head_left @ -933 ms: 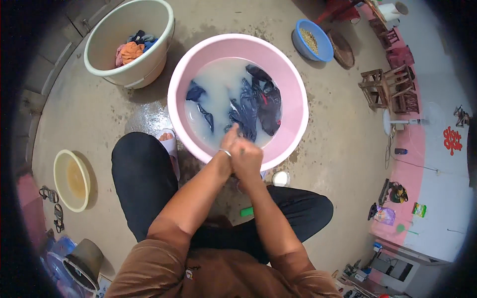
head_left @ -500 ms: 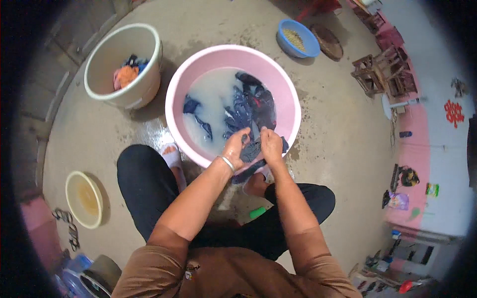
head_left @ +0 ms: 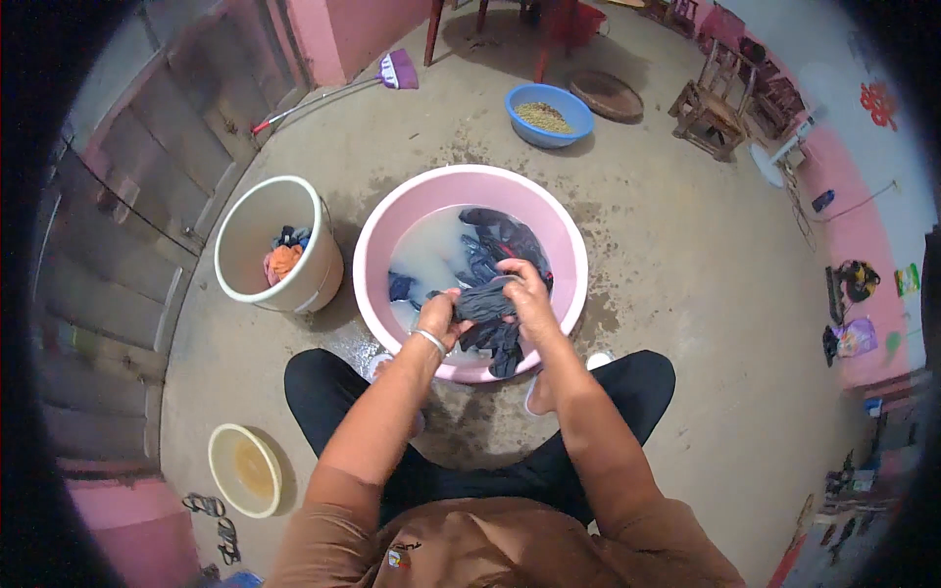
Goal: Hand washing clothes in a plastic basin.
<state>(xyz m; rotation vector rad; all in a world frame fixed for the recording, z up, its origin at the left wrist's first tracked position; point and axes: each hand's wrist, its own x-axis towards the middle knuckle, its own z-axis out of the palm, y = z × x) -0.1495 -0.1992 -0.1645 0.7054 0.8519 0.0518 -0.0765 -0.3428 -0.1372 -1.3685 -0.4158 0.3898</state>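
A large pink basin [head_left: 377, 230] stands between my feet, holding cloudy water and dark wet clothes [head_left: 498, 235]. Over its near side I hold a dark grey garment [head_left: 485, 302] stretched between both hands. My left hand [head_left: 443, 318], with a silver bangle at the wrist, closes round one end of the cloth. The other end is gripped by my right hand [head_left: 529, 299], thumb and fingers bent over it. Part of the dark cloth hangs down toward the near rim. What kind of garment it is, I cannot make out.
A tall cream bucket [head_left: 328, 265] with orange and dark clothes stands left of the basin. Nearer on the left is a small yellow basin [head_left: 218, 470] of brownish water, beside sandals [head_left: 227, 539]. Beyond stand a blue basin [head_left: 578, 137] of small pale pieces and a wooden chair [head_left: 708, 113].
The view has shifted, showing more of the far floor and a broom. Both hands still grip the grey garment, now spread wider between them, with more dark cloth hanging below.
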